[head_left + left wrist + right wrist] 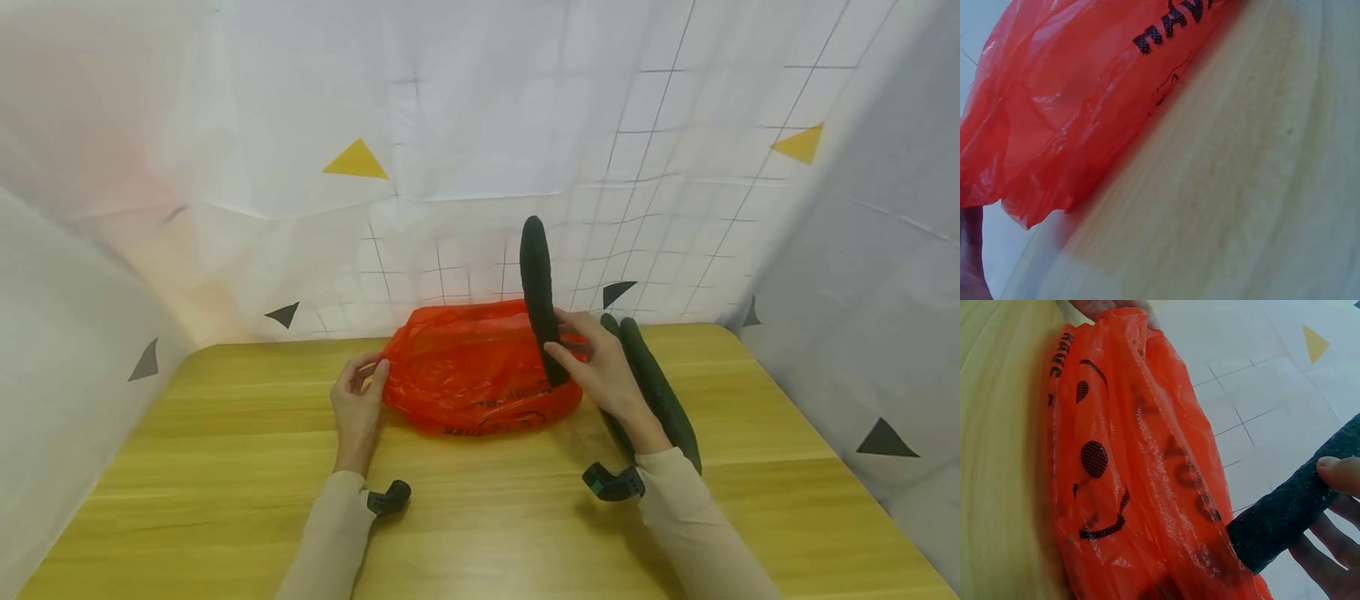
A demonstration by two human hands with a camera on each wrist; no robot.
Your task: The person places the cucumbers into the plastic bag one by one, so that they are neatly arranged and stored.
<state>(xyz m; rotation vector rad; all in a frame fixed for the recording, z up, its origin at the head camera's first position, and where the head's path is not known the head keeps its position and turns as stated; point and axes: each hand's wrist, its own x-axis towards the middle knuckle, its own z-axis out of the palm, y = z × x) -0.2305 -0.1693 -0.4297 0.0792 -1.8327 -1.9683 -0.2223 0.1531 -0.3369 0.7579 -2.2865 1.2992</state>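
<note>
A red plastic bag (465,358) with black print lies spread at the back of the table, its mouth held wide. My left hand (360,408) pinches the bag's left rim between thumb and fingers. In my right hand (603,367) a dark green cucumber (536,283) stands nearly upright, gripped near its lower part. Its lower end overlaps the right side of the bag in the head view. The right wrist view shows that end of the cucumber (1291,512) right at the bag's rim. Two more cucumbers (660,392) lie on the table beside my right forearm, partly hidden by it.
The yellow wooden table (480,517) meets a white cloth wall (480,108) with grid lines and triangle marks behind the bag. More cloth walls rise at the left and right. A small black camera sits on each wrist.
</note>
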